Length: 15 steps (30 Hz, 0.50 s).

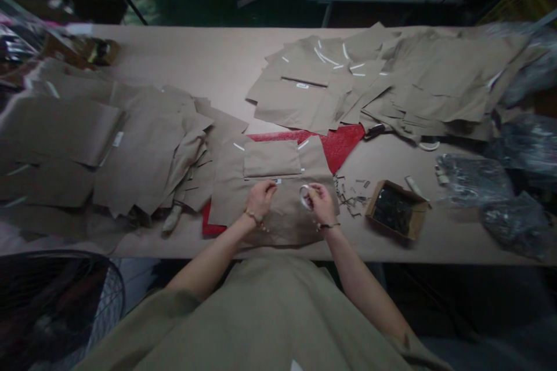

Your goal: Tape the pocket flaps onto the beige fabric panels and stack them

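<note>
A tan fabric panel (278,197) with a pocket piece (271,157) lies on a red mat (343,142) at the table's near edge. My left hand (260,198) rests on the panel just below the pocket, fingers curled and pinching at a small white label (278,181). My right hand (321,203) is closed around a small white roll of tape (303,195), held just above the panel's right side. White tape strips mark the pocket's upper corners.
Heaps of tan fabric pieces lie at the left (108,145) and back right (391,81). A small cardboard box of dark parts (395,208) sits to the right, with scattered scraps (350,194) beside it. Plastic bags (513,197) fill the far right. A fan guard (56,307) stands low left.
</note>
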Each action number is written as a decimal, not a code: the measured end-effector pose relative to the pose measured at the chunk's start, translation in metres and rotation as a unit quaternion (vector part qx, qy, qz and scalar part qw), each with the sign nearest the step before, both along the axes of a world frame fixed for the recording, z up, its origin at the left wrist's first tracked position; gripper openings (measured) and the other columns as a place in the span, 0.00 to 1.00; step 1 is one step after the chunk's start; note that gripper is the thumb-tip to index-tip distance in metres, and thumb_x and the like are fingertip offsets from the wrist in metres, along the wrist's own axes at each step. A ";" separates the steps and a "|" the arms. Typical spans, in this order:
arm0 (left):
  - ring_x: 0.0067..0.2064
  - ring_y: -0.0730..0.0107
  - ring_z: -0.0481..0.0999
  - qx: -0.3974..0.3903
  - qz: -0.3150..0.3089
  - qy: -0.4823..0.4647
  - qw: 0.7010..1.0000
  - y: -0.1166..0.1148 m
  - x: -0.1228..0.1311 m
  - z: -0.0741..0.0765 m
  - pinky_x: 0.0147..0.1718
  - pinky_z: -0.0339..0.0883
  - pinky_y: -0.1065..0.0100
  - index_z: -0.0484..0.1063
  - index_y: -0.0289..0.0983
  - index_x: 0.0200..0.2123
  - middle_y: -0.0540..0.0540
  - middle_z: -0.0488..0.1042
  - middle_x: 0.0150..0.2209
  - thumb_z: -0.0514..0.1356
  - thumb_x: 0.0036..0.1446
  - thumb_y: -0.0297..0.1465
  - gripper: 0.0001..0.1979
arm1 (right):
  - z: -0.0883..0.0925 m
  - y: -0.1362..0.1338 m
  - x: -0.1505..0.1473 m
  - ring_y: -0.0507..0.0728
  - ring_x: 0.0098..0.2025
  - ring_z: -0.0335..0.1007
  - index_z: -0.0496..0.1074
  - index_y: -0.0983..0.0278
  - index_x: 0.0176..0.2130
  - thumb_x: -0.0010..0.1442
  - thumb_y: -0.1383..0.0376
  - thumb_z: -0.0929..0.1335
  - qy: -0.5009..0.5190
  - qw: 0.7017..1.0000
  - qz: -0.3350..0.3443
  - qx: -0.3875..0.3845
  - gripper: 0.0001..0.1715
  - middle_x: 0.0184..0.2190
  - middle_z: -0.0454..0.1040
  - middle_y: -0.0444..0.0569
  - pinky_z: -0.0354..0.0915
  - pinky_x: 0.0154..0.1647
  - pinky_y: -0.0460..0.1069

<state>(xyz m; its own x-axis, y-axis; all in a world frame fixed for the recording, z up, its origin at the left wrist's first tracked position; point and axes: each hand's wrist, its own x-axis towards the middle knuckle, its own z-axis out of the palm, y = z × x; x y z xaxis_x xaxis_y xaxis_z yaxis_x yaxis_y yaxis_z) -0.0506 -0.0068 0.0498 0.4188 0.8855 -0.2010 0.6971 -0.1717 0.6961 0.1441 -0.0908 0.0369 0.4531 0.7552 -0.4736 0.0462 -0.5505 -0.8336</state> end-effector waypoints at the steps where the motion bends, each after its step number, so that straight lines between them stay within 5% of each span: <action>1: 0.43 0.66 0.77 -0.042 0.015 0.016 0.999 0.014 0.002 -0.005 0.45 0.69 0.69 0.78 0.39 0.44 0.45 0.81 0.42 0.56 0.66 0.29 0.10 | 0.001 0.004 0.015 0.55 0.32 0.69 0.66 0.63 0.56 0.61 0.44 0.62 -0.064 0.998 -0.013 -0.003 0.33 0.38 0.75 0.50 0.66 0.34 0.48; 4: 0.43 0.67 0.78 -0.109 0.008 0.064 0.992 0.050 0.009 -0.016 0.43 0.68 0.71 0.79 0.39 0.43 0.47 0.82 0.43 0.59 0.64 0.28 0.09 | 0.004 0.019 0.058 0.59 0.46 0.71 0.62 0.65 0.65 0.63 0.57 0.62 -0.249 0.968 0.002 -0.035 0.34 0.50 0.73 0.58 0.66 0.49 0.51; 7: 0.40 0.68 0.77 -0.130 -0.019 0.098 0.986 0.068 0.019 -0.021 0.41 0.67 0.71 0.78 0.37 0.46 0.46 0.81 0.41 0.64 0.58 0.26 0.12 | -0.001 0.033 0.087 0.64 0.54 0.68 0.66 0.67 0.64 0.62 0.60 0.64 -0.364 0.923 0.047 -0.110 0.33 0.54 0.70 0.63 0.62 0.55 0.55; 10: 0.36 0.70 0.75 -0.150 -0.029 0.126 0.980 0.073 0.028 -0.025 0.37 0.66 0.71 0.73 0.34 0.52 0.46 0.80 0.37 0.66 0.56 0.24 0.20 | -0.011 0.043 0.098 0.66 0.53 0.68 0.72 0.65 0.59 0.64 0.55 0.65 -0.397 0.896 0.071 -0.184 0.29 0.52 0.72 0.63 0.62 0.53 0.56; 15: 0.35 0.67 0.76 -0.134 -0.005 0.190 0.973 0.079 0.037 -0.037 0.36 0.65 0.70 0.70 0.34 0.49 0.44 0.78 0.37 0.67 0.55 0.26 0.18 | -0.019 0.049 0.100 0.63 0.49 0.73 0.77 0.62 0.52 0.65 0.53 0.65 -0.361 0.896 0.112 -0.233 0.23 0.49 0.77 0.57 0.64 0.47 0.52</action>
